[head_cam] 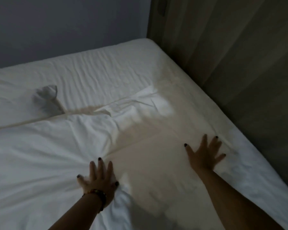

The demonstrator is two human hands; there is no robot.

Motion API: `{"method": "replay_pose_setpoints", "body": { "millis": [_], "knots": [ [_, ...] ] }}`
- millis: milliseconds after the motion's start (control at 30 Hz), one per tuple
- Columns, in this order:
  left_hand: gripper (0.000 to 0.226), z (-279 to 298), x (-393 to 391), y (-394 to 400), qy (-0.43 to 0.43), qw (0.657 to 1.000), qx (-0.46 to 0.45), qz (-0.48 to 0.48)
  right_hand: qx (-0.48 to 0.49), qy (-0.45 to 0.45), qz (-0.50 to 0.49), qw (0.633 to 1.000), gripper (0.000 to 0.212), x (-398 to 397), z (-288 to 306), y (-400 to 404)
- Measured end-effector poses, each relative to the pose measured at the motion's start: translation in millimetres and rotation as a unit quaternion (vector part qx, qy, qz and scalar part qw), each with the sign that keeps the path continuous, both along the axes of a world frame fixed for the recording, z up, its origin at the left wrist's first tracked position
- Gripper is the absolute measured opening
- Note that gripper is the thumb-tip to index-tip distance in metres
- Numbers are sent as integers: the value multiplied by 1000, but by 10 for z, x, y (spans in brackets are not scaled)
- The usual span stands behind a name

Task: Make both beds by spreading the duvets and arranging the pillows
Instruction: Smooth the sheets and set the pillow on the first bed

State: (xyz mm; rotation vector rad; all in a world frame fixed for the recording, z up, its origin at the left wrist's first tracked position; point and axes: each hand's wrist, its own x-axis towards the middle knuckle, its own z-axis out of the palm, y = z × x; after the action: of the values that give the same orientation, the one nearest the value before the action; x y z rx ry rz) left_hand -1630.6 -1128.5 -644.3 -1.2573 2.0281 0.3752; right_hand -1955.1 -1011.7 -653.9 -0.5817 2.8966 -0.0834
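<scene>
A white duvet (48, 146) lies spread over the near part of the bed, wrinkled around its middle. Its far edge runs slantwise across the mattress, with a rumpled fold (135, 103) near the centre. My left hand (98, 178) lies flat on the duvet with spread fingers, a beaded bracelet on its wrist. My right hand (206, 153) presses flat on the duvet near the bed's right edge, fingers spread wide. Beyond the duvet the white fitted sheet (106, 67) is bare and creased. No pillow is in view.
A small bunched piece of white cloth (47, 97) sticks up at the duvet's far edge on the left. A grey wall (65, 22) stands behind the bed. A wooden panel (231, 55) runs close along the bed's right side.
</scene>
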Motion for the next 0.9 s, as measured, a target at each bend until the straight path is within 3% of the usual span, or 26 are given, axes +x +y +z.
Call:
{"method": "replay_pose_setpoints", "body": {
  "millis": [67, 100, 167, 200, 233, 300, 367, 433, 467, 567, 667, 733, 767, 800, 900],
  "knots": [
    [71, 40, -19, -18, 2, 1000, 1, 3, -118, -36, -178, 976, 113, 9, 26, 176],
    [71, 58, -8, -31, 8, 1000, 6, 4, -195, -74, -277, 938, 118, -30, -24, 237],
    [73, 91, 58, -34, 23, 1000, 19, 4, -346, -200, -431, 809, 123, -73, -102, 337],
    [74, 121, 104, -28, 30, 999, 25, 7, -421, -262, -462, 735, 121, -60, -133, 385],
    [75, 141, 153, -23, 40, 999, 28, 13, -462, -317, -463, 687, 114, -38, -208, 470],
    [78, 196, 257, 1, 65, 997, 39, 33, -494, -373, -435, 654, 96, 15, -367, 617],
    [81, 296, 379, 63, 101, 991, 55, 64, -480, -379, -399, 683, 84, 152, -179, 571],
    [82, 409, 545, 129, 143, 982, 65, 105, -469, -292, -360, 752, 62, 241, 146, 438],
    [82, 465, 646, 155, 158, 978, 66, 122, -492, -237, -328, 771, 68, 293, 336, 332],
    [81, 670, 986, 212, 160, 972, 59, 161, -574, -168, -224, 770, 89, 651, 895, -35],
    [77, 912, 1317, 278, 182, 958, 52, 214, -566, -152, -75, 807, 72, 1157, 1464, -475],
    [71, 1086, 1541, 254, 241, 926, 39, 289, -561, -160, 39, 811, 62, 1636, 1880, -740],
    [68, 1205, 1651, 221, 288, 890, 52, 350, -558, -176, 103, 804, 59, 1915, 2052, -828],
    [66, 1357, 1774, 185, 350, 832, 75, 425, -551, -191, 175, 793, 59, 2193, 2162, -892],
    [54, 1785, 2231, 108, 520, 620, 145, 569, -468, -248, 412, 741, 59, 3025, 2364, -913]
  ]
}}
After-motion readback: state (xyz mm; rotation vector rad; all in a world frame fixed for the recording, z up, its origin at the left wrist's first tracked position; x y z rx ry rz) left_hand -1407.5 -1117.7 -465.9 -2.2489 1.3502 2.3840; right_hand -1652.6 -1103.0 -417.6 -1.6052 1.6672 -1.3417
